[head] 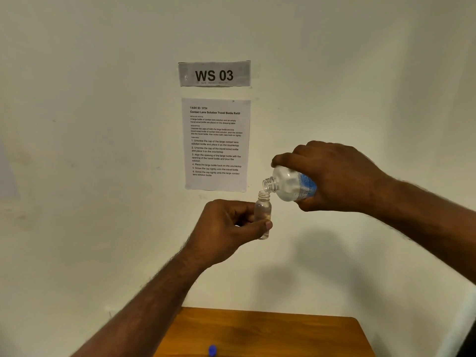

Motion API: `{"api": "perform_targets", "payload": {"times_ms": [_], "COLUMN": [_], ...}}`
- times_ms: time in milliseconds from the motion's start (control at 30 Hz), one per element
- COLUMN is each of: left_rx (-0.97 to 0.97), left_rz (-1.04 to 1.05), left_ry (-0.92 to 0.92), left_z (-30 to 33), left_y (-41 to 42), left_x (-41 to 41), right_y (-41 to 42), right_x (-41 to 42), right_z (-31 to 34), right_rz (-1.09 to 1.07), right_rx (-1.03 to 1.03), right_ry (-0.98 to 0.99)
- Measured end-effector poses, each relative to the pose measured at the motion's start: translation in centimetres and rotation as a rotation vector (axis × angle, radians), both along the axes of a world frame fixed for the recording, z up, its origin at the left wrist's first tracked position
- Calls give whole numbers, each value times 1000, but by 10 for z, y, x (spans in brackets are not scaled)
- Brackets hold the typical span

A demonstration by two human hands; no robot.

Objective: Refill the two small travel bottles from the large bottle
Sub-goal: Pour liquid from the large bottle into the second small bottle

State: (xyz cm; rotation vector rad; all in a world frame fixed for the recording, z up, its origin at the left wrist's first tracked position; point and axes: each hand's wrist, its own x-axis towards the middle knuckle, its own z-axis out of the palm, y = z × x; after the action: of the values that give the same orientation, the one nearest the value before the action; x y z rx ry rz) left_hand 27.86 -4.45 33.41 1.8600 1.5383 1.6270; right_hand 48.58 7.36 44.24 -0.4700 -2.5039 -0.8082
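Observation:
My left hand holds a small clear travel bottle upright in the air, thumb and fingers curled round its lower body. Its neck is uncapped. My right hand grips the large clear bottle with a blue label, tipped so its open mouth points down and left, just above the small bottle's neck. Both bottles are held well above the table, in front of the wall. A second travel bottle is not in view.
A wooden table shows at the bottom edge, with a blue cap lying near its front. On the white wall hang a "WS 03" sign and a printed task sheet.

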Motion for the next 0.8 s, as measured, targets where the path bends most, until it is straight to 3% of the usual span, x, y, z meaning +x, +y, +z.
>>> {"api": "perform_targets", "payload": {"times_ms": [800], "left_rx": [-3], "left_rz": [3], "left_ry": [-6], "left_z": [0], "left_y": [5], "left_x": [24], "right_y": [10], "right_x": [22], "right_z": [-1], "right_rz": [12], "right_rx": [23], "right_ry": [5]}}
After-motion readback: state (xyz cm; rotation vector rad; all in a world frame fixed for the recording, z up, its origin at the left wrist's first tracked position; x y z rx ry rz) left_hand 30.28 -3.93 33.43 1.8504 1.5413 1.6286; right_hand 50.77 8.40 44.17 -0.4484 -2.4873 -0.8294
